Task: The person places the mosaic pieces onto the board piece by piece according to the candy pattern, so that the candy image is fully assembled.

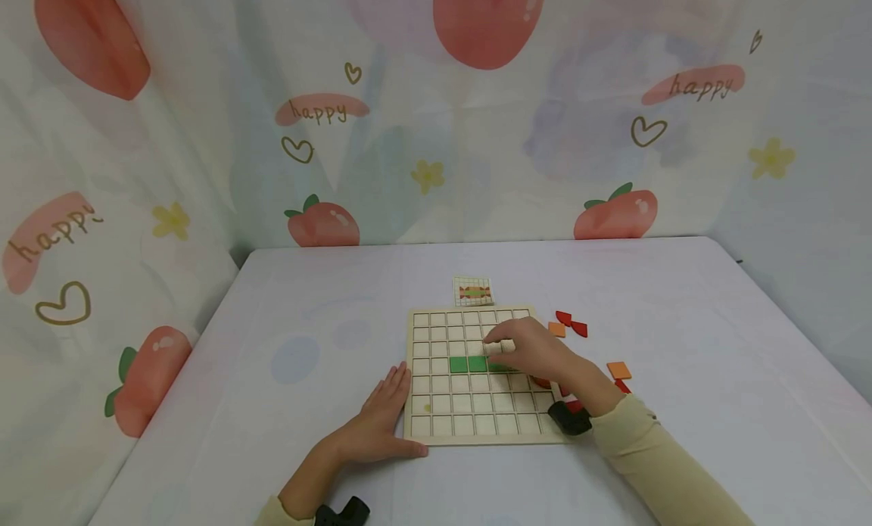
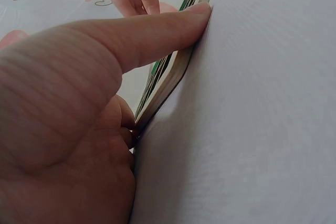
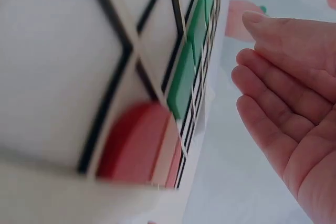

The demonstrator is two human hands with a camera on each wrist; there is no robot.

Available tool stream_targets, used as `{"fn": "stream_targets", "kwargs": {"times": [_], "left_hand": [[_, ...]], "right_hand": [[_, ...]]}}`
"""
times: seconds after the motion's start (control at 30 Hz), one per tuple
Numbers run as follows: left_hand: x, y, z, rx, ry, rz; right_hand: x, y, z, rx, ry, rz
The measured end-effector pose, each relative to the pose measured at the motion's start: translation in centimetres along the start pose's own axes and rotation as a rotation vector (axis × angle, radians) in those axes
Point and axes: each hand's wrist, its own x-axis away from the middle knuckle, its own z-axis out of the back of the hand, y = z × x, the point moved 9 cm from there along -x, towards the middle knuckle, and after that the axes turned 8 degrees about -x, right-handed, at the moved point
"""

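Note:
A square wooden grid board (image 1: 443, 427) lies flat on the table, with green square tiles (image 1: 468, 365) in a row across its middle. At the board's left edge rests my left hand (image 1: 371, 427), fingers straight along the side and thumb at the front corner; the thumb (image 2: 157, 32) touches the rim in the left wrist view. Over the right half of the board hovers my right hand (image 1: 527, 350), its fingers slightly bent and nothing seen between them. A rounded red piece (image 3: 134, 145) sits near the board's right edge, partly under the right wrist in the head view.
Behind the board lies a small pattern card (image 1: 473, 292). Loose red pieces (image 1: 579, 329) and an orange square (image 1: 556, 329) are right of the board. Another orange square (image 1: 619, 370) lies farther right, beside a red piece (image 1: 623, 387) half hidden by the sleeve.

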Motion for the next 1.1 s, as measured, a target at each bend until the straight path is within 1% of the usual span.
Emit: {"fn": "stream_targets", "kwargs": {"times": [0.07,0.27,0.33,0.53,0.67,0.77,0.93,1.1], "left_hand": [[0.0,0.0,0.0,-0.002,0.001,0.0],[0.0,-0.1,0.0,0.004,0.001,0.007],[0.0,-0.1,-0.1,0.004,-0.001,0.009],[0.0,0.0,0.0,0.003,-0.005,0.016],[0.0,0.1,0.0,0.003,-0.006,0.016],[0.0,0.1,0.0,0.0,-0.006,0.015],[0.0,0.1,0.0,0.001,-0.01,0.019],[0.0,0.0,-0.1,0.002,-0.01,0.015]], "right_hand": [[0.2,0.3,0.5,-0.01,0.014,-0.02],[0.9,0.8,1.4,-0.043,0.029,-0.02],[1.2,1.3,1.7,-0.053,0.043,-0.039],[2.1,2.6,3.1,-0.027,0.09,-0.099],[2.4,2.8,4.0,-0.007,0.11,-0.091],[2.7,3.2,4.7,0.0,0.124,-0.108],[3.2,4.3,5.5,0.0,0.139,-0.181],[3.7,4.8,6.3,0.01,0.177,-0.183]]}}
